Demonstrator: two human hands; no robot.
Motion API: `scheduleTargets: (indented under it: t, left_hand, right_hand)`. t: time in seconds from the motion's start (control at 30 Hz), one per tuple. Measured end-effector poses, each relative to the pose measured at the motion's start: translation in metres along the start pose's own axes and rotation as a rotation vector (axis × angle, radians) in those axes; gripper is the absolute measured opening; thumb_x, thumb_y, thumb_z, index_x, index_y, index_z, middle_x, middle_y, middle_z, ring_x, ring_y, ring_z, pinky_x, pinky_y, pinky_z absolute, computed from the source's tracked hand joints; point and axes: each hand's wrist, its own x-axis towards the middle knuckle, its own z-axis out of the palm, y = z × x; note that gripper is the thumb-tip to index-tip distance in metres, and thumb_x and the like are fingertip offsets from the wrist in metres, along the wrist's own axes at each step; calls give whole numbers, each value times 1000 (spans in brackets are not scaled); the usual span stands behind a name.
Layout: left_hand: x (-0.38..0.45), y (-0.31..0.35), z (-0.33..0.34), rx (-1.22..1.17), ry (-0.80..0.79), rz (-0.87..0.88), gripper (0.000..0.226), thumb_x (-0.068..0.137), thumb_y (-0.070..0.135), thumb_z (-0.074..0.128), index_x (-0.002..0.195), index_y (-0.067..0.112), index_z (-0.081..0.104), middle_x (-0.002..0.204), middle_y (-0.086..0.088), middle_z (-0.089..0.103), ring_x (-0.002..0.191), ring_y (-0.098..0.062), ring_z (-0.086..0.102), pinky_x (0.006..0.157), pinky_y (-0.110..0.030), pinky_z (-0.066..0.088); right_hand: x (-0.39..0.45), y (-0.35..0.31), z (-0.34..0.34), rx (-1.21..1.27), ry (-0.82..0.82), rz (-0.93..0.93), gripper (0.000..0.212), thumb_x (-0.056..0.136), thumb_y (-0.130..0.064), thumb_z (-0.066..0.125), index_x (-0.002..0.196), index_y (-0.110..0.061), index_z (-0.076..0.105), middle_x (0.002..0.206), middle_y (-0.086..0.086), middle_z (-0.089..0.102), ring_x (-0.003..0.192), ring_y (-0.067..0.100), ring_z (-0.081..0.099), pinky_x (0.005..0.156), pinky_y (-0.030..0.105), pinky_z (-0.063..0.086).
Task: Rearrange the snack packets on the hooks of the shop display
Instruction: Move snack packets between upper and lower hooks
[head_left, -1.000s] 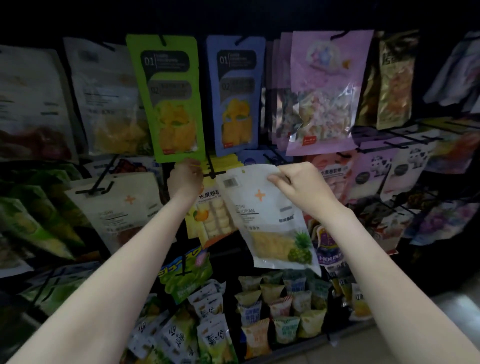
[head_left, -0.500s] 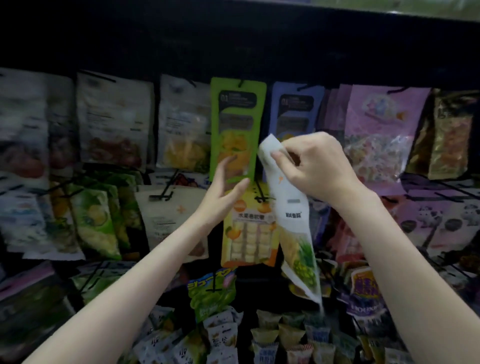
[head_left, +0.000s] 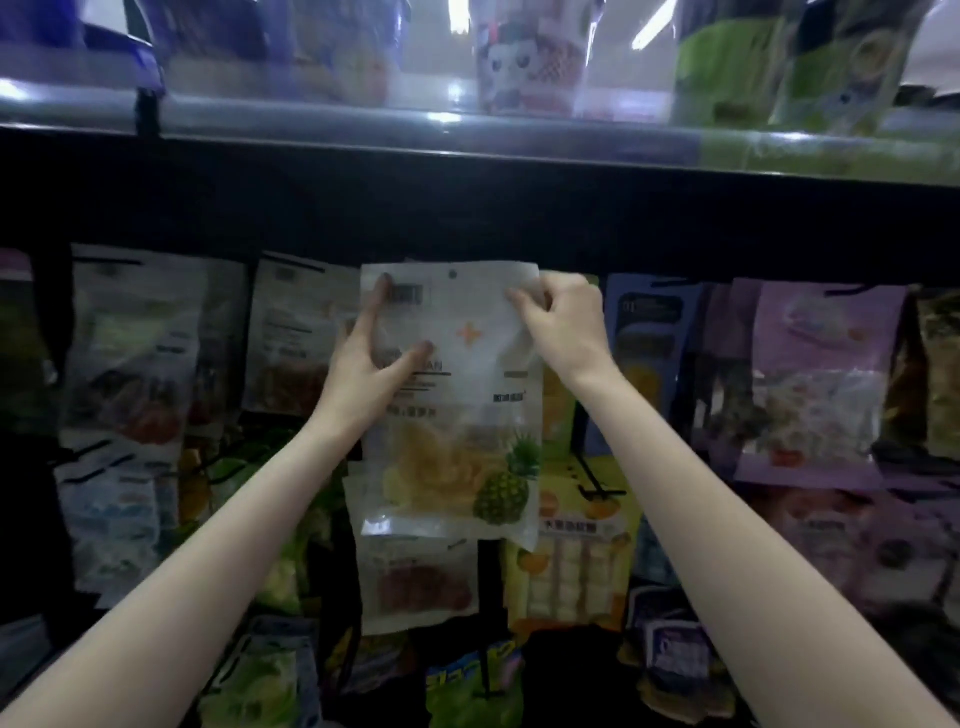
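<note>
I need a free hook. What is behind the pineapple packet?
Behind the pineapple packet a green edge and another white packet below it peek out. Whether a hook is there cannot be seen; the packet covers it.

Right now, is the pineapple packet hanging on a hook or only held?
Cannot tell. Both hands, left hand and right hand, hold the pineapple packet upright and flat at the top row; no hook shows through its hole.

Two bare forearms come up from the lower corners, each uncovered from the frame's edge to the wrist, with no sleeve cuff in view. The left hand and the right hand appear to carry no ring, watch or glove (the picture is soft, so small items could escape notice). Slim wrists, short fingernails as far as can be told.
</note>
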Motion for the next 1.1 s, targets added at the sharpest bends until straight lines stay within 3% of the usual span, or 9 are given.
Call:
scheduleTargets:
  t: [0.1,0.2,0.33,0.43,0.57,0.73,0.83,0.9,1.1]
  left_hand:
    - [26,-8,-6,208,-63,52,73,87,37,58,147,34,15,150,-2,30,128,-12,36,96,-21,35]
    - [52,-14,-4,360,-118,72,76,87,44,57,146,40,9,151,-9,27,129,-29,40,91,-30,41]
    - [54,-12,6,651,-135,14,69,95,31,47,149,30,3,155,-13,-10,141,-39,2,104,-47,34]
    - [47,-24,15,793,-148,215,58,99,20,38,149,31,9,155,-7,-20,143,-33,-12,102,-46,37]
    - [42,-54,24,882,-421,338,58,99,25,34,148,35,3,156,3,-14,142,-22,-18,116,-44,8]
    - [26,-91,31,883,-542,462,54,100,31,29,144,38,0,152,9,-15,136,-19,-27,103,-31,-24]
    - [23,-101,43,895,-536,398,56,92,51,9,146,39,13,151,8,-15,137,-23,-24,112,-42,-15]
    - [24,-100,53,935,-556,270,50,97,48,13,147,39,9,151,10,-22,140,-22,-23,115,-45,-5]
    - [17,-112,42,620,-597,14,56,93,47,15,145,28,29,155,2,18,142,-19,16,112,-41,26]
  right_hand:
    - [10,6,18,60,57,132,36,94,-15,55,58,-18,50,52,9,45,49,23,41,44,22,23]
    - [20,16,29,28,99,229,37,95,-15,52,61,-25,43,55,-9,36,51,3,34,44,13,30]
    - [27,29,44,-26,118,271,41,95,-19,53,57,-21,37,52,-10,30,49,7,35,46,19,25]
    - [31,35,56,-137,159,285,43,96,-22,50,56,-26,35,48,-6,29,41,10,30,42,22,18]
    - [40,37,68,-258,126,297,27,98,-24,47,83,-7,62,59,4,52,47,16,46,42,26,26]
    - [31,35,73,-435,13,360,30,99,-22,42,127,-11,48,104,16,62,86,31,60,58,34,42]
    - [3,38,72,-384,-101,399,61,96,-10,48,147,-12,15,146,14,31,114,31,48,73,32,36]
    - [-18,45,72,-370,-103,382,76,91,-2,52,149,-14,5,150,12,14,118,35,44,84,38,47]
    - [-81,69,68,-262,-497,428,41,95,-4,45,135,-14,43,138,9,43,123,27,46,95,35,45]
